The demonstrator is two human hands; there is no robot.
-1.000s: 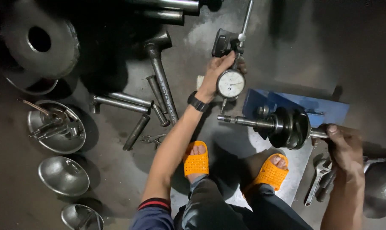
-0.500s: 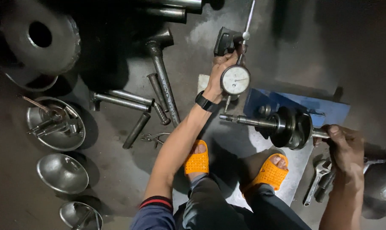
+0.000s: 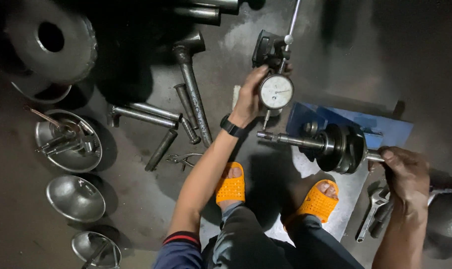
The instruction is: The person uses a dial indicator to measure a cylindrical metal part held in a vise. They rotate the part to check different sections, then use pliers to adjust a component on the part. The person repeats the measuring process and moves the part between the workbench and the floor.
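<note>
A person crouches on a dark workshop floor (image 3: 136, 209) in orange sandals (image 3: 230, 188), checking a crankshaft (image 3: 335, 147). The left hand (image 3: 250, 97), a black watch (image 3: 232, 126) at its wrist, is wrapped around the side of a dial gauge (image 3: 276, 91), a round white-faced instrument on a slim rod stand (image 3: 292, 22), its plunger pointing down at the crankshaft's left shaft end. The crankshaft, dark grey steel with heavy round webs and a thin stub on each side, lies level over a blue stand (image 3: 380, 127), just ahead of the feet. The right hand (image 3: 404, 175) is closed around the right stub. A hammer (image 3: 192, 84), loose steel bars (image 3: 145, 115), metal bowls (image 3: 75, 198) and wrenches (image 3: 371, 215) lie around.
</note>
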